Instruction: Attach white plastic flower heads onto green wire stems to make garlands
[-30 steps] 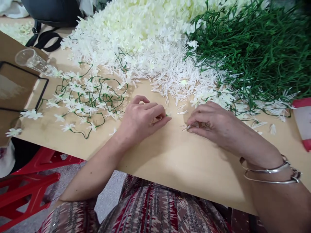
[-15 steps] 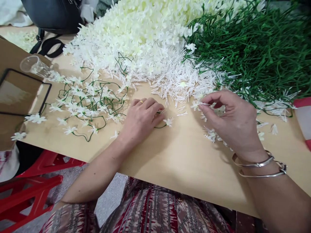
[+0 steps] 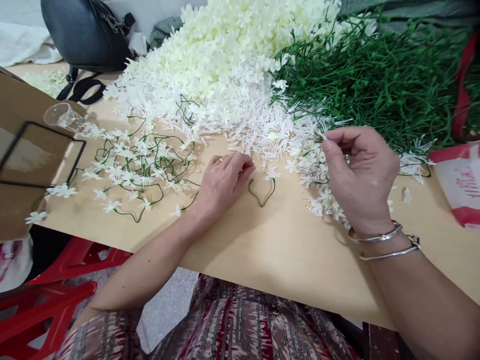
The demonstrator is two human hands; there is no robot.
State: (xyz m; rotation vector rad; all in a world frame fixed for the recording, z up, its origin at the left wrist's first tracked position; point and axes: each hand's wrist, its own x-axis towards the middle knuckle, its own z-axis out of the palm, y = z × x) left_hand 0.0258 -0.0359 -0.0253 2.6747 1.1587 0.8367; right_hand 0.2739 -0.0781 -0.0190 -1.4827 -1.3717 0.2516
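Observation:
My left hand [image 3: 225, 182] rests on the table with curled fingers pressed together; what they hold, if anything, is hidden. Just right of it lies a bent green stem [image 3: 261, 204] with a white artificial flower [image 3: 272, 173] on one end. My right hand [image 3: 362, 172] is closed in a pinch on a small thin white piece [image 3: 321, 135], too small to name surely. Below and left of that hand lie loose white flowers [image 3: 309, 162]. Left of my left hand spreads a tangle of assembled flower stems [image 3: 138, 160].
A large heap of pale petals [image 3: 221, 50] and white stamen pieces [image 3: 258, 127] fills the back. Green stems [image 3: 375, 85] are piled at right, near a red-and-white packet [image 3: 461, 182]. At left are a clear cup [image 3: 62, 117], cardboard box [image 3: 22, 150], black bag [image 3: 86, 35] and red stools [image 3: 48, 310].
The stem that was partly under my left fingers now lies apart from them. My right hand has shifted up and right, still pinching. The view has moved slightly.

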